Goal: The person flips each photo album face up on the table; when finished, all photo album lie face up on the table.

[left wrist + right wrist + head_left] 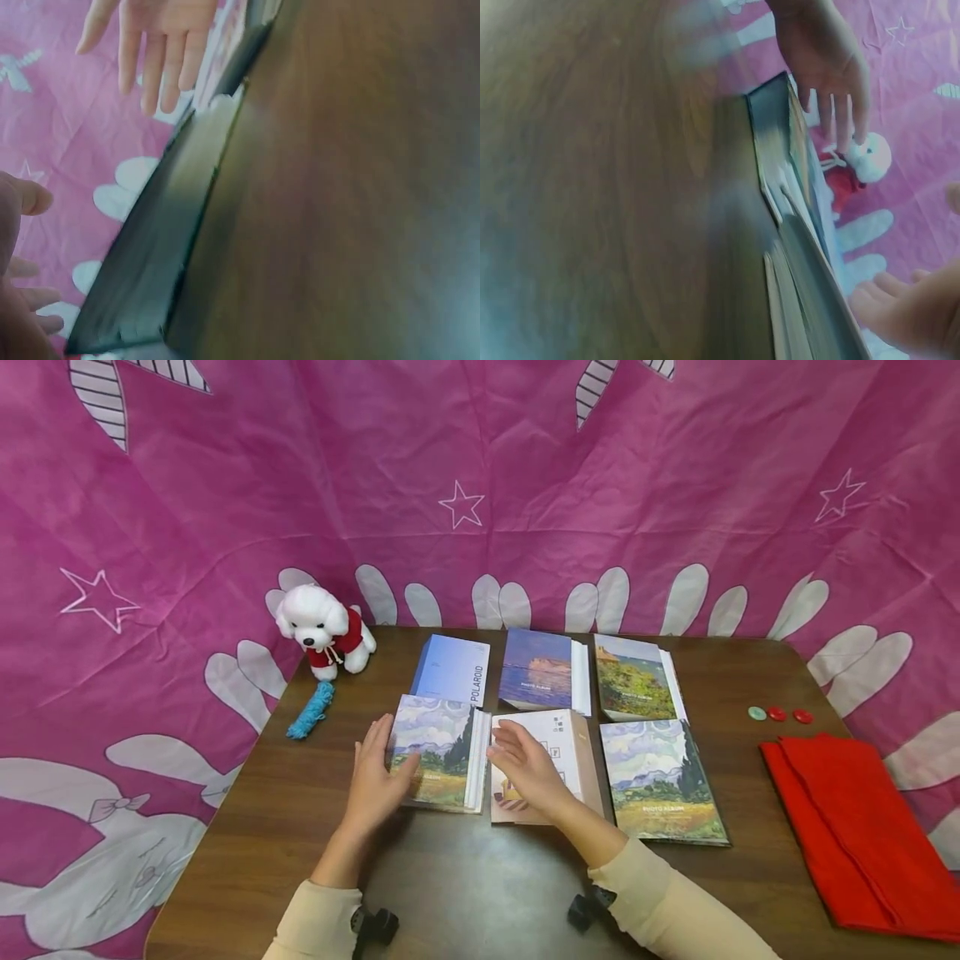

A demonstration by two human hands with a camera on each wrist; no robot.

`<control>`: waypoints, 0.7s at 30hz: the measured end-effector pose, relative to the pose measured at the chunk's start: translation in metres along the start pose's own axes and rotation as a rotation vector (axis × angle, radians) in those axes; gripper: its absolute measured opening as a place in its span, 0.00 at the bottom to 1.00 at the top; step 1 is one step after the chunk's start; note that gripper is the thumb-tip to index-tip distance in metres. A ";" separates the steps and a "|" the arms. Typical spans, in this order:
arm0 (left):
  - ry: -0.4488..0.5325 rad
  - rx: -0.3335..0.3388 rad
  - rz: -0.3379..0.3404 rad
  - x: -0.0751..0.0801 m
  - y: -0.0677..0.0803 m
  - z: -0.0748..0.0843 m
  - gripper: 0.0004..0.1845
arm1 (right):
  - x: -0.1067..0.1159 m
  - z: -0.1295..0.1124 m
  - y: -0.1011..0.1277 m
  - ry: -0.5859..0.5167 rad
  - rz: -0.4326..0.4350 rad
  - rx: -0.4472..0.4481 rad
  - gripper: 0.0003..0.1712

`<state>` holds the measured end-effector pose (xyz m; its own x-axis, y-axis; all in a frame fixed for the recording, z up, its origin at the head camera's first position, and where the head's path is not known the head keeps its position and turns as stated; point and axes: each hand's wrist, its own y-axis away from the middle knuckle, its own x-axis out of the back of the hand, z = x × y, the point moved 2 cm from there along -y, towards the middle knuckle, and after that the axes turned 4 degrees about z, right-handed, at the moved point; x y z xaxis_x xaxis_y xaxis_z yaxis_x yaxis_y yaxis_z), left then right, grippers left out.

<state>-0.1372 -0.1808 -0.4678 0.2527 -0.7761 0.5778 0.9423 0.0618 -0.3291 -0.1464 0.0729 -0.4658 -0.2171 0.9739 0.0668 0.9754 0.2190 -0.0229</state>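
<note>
My left hand is at the left edge of a landscape-painted photo album, its thumb over the cover and its fingers extended along the side. Whether it touches the album is hard to tell. My right hand hovers with relaxed fingers over a cream album with a small house picture, fingertips near the painted album's page edge. In the left wrist view, the right hand hangs fingers down above the albums. The right wrist view shows the left hand beside the album's far end. Neither hand grips anything.
Behind lie a blue Polaroid album, a seascape album and a garden-cover album. Another landscape album lies right. A plush dog and blue yarn sit left; red cloth and small discs right.
</note>
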 end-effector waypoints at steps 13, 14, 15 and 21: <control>0.161 -0.153 -0.079 -0.042 -0.006 0.041 0.40 | 0.052 0.002 0.010 0.301 0.184 0.187 0.38; 0.161 -0.160 -0.090 -0.045 -0.005 0.043 0.39 | 0.056 0.003 0.011 0.315 0.192 0.185 0.39; 0.156 -0.163 -0.102 -0.049 -0.004 0.046 0.39 | 0.060 0.004 0.012 0.328 0.202 0.175 0.39; 0.144 -0.182 -0.216 -0.075 0.006 0.062 0.39 | 0.077 0.012 0.017 0.394 0.188 0.052 0.45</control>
<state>-0.1370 -0.0838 -0.4669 0.0052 -0.8409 0.5412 0.9125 -0.2174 -0.3465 -0.1472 0.1525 -0.4732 0.0049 0.9018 0.4321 0.9913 0.0524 -0.1207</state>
